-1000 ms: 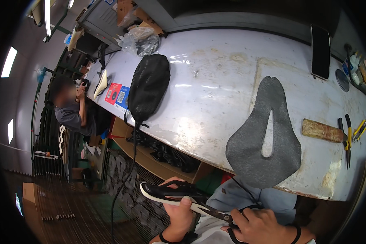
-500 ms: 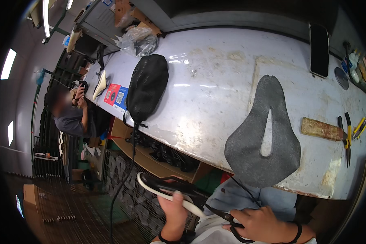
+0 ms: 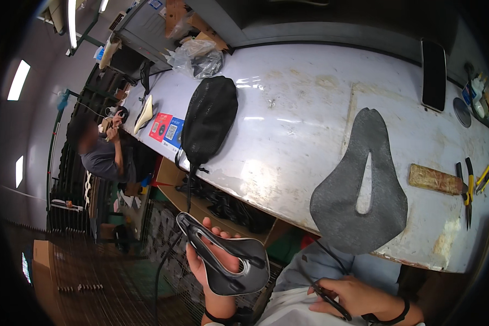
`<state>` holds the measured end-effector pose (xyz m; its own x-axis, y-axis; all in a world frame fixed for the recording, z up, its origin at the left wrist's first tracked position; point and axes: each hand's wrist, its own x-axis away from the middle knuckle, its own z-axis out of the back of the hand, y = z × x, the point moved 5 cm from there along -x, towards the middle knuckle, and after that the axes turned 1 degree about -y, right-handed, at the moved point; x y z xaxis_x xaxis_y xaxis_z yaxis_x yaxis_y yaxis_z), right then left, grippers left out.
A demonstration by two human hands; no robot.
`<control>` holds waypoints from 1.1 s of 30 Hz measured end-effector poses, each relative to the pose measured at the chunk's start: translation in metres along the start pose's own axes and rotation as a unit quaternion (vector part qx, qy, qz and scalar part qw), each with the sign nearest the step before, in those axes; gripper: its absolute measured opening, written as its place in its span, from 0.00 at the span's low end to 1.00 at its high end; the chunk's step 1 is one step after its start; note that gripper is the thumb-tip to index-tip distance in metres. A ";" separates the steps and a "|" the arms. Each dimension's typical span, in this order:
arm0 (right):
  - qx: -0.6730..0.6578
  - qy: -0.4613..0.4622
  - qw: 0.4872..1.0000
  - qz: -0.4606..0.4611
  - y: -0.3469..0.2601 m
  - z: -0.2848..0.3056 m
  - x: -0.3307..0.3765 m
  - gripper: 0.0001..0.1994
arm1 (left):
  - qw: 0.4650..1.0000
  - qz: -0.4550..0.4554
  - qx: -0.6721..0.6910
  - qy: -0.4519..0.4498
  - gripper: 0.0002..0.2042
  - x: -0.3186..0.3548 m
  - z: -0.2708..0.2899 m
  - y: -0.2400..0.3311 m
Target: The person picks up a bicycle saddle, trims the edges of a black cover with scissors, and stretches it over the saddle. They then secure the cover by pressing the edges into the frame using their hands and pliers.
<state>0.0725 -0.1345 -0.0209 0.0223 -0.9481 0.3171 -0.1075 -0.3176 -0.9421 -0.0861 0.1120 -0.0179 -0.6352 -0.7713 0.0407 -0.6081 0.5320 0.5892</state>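
While our left hand (image 3: 214,266) clamps an upturned black saddle (image 3: 228,259) below the worn white workbench's (image 3: 288,136) front edge, our right hand (image 3: 356,296) grips black scissors (image 3: 328,298); a grey saddle-shaped cover (image 3: 358,187) overhangs that edge.

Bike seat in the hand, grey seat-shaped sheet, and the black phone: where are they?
bike seat (image 3: 231,261), head view, underside by the rails.
grey seat-shaped sheet (image 3: 339,204), head view, wide left part.
black phone (image 3: 434,75), head view, screen middle.
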 end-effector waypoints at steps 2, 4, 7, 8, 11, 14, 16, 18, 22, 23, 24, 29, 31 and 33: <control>0.040 -0.058 0.997 -0.033 -0.010 0.005 0.001 0.19 | 1.000 0.006 -0.010 -0.002 0.34 0.002 -0.006 -0.003; 0.079 -0.118 0.988 -0.062 -0.006 -0.001 0.004 0.18 | 0.999 0.021 -0.027 0.009 0.34 0.006 -0.010 -0.004; 0.047 0.039 0.996 0.065 -0.012 0.001 0.009 0.16 | 0.999 0.046 -0.025 0.005 0.34 0.013 -0.014 -0.006; 0.034 0.054 0.996 0.063 -0.020 0.006 0.013 0.16 | 0.998 0.065 -0.006 0.003 0.31 0.013 -0.015 -0.011; 0.020 0.073 0.994 0.072 -0.037 0.015 0.026 0.16 | 0.990 0.122 0.072 -0.028 0.32 0.015 -0.026 -0.026; 0.036 0.095 0.993 0.066 -0.051 0.026 0.038 0.16 | 0.988 0.143 0.060 -0.018 0.32 0.016 -0.033 -0.030; 0.135 0.206 0.963 0.105 -0.063 0.043 0.055 0.18 | 0.987 0.158 0.025 -0.004 0.31 0.016 -0.038 -0.033; 0.233 0.327 0.911 0.094 -0.062 0.059 0.080 0.21 | 0.984 0.174 -0.019 0.017 0.32 0.017 -0.050 -0.038; 0.293 0.604 0.736 -0.090 -0.054 0.097 0.135 0.19 | 0.964 0.255 0.027 -0.063 0.35 0.015 -0.061 -0.055; 0.375 0.623 0.684 -0.053 -0.058 0.108 0.144 0.18 | 0.958 0.275 0.017 -0.076 0.37 0.015 -0.063 -0.062; 0.436 0.649 0.621 -0.066 -0.035 0.121 0.162 0.21 | 0.951 0.291 0.032 -0.102 0.37 0.014 -0.066 -0.068; 0.428 0.672 0.545 -0.260 0.039 0.168 0.235 0.29 | 0.910 0.373 0.077 -0.165 0.38 0.015 -0.068 -0.096; 0.430 0.686 0.521 -0.269 0.047 0.171 0.241 0.25 | 0.871 0.404 0.151 -0.237 0.40 0.016 -0.072 -0.107; 0.491 0.716 0.444 -0.222 0.031 0.160 0.235 0.22 | 0.887 0.398 0.127 -0.198 0.37 0.016 -0.098 -0.108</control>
<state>0.2332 -0.3696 0.0067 -0.9056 -0.0334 -0.4229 0.0935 -0.9881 -0.1222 0.0161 0.0084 -0.0020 -0.9981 0.0411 0.0462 0.0531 0.9529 0.2986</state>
